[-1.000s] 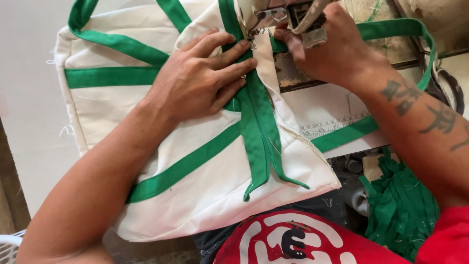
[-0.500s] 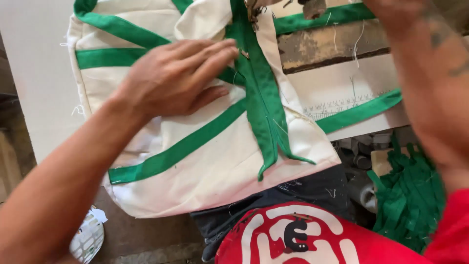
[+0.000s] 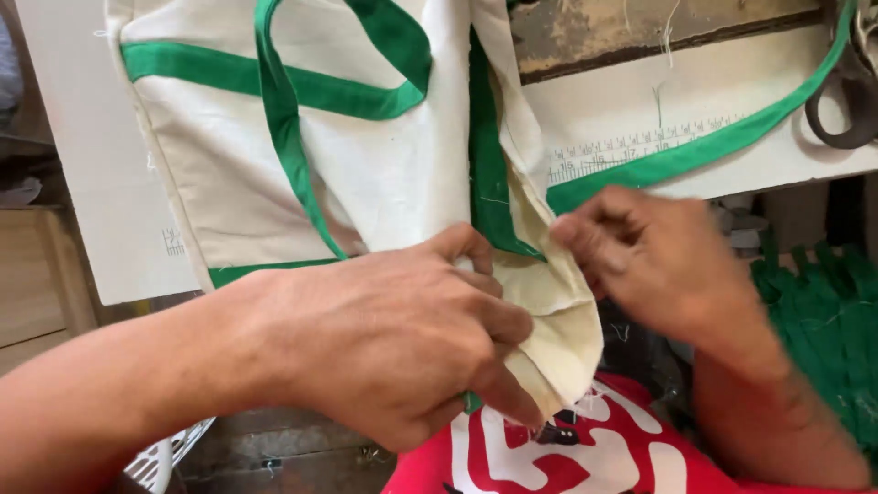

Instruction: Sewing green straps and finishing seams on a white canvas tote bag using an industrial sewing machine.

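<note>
**Head view: two hands gather the lower edge of a cream and green fabric bag**

Head camera looks down at a cream canvas bag trimmed with green binding tape, lying over the front edge of a white work table. The bag is the landmark for all that follows.

At the bag's lower right corner, the left hand is clenched around a bunched fold of cream cloth, thumb and fingers pinching it so that the cloth hangs off the table toward the person's lap. Just right of that corner, the right hand is blurred with motion; its fingertips pinch the same cloth edge where a green strip runs down the bag's side.

A second earlier, the left hand lay flat and spread on top of the bag, and the right hand was up beyond the bag's top edge at a dark machine part. Now both hands have come down to the bag's near edge and the bag has been pulled toward the person, so pressing flat has given way to gripping and turning the cloth.

Right of the bag, a long green tape crosses the table over a printed ruler scale. Further right, a heap of green scraps sits below table level. Below the bag, a red shirt with a white pattern shows.
</note>
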